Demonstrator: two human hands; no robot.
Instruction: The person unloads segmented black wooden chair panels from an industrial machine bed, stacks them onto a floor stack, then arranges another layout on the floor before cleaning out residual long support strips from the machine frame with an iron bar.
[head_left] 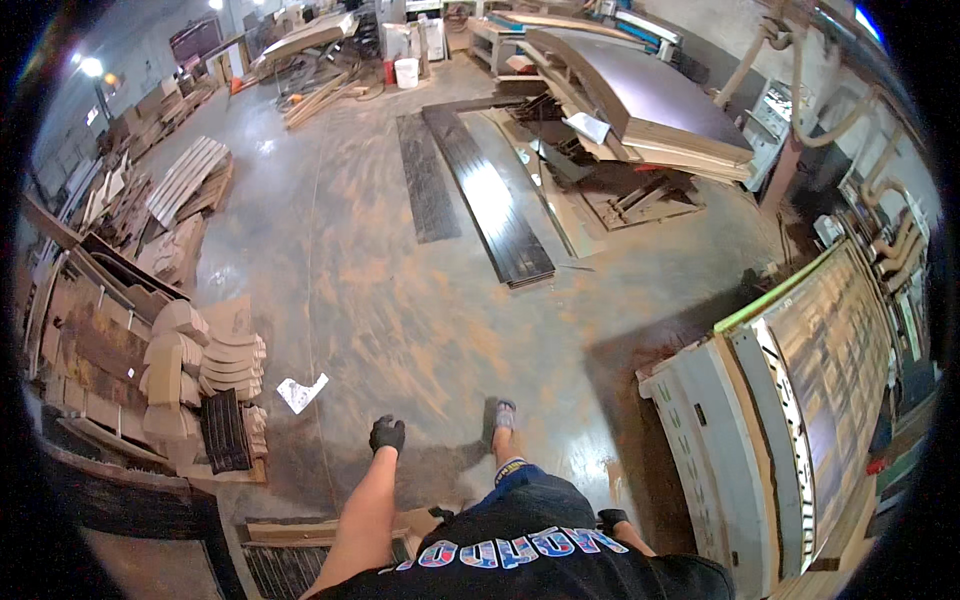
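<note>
My left hand (387, 434), in a black glove, hangs over the bare floor with its fingers curled in and nothing showing in it. A torn piece of white paper (301, 392) lies on the floor to its left. My right hand (612, 518), also black-gloved, is close to my right side, and its fingers are too hidden to read. Nearest to it is the large stack of boards and panels (720, 440) on the right, apart from the hand. One of my feet, in a grey shoe (505, 413), is stretched forward on the floor.
Curved wooden pieces (235, 365) are piled on the left beside a black slatted piece (226, 430). Ahead lie long dark planks (490, 200). A stack of large sheets (640, 90) rises behind them. A white bucket (406, 72) stands at the back.
</note>
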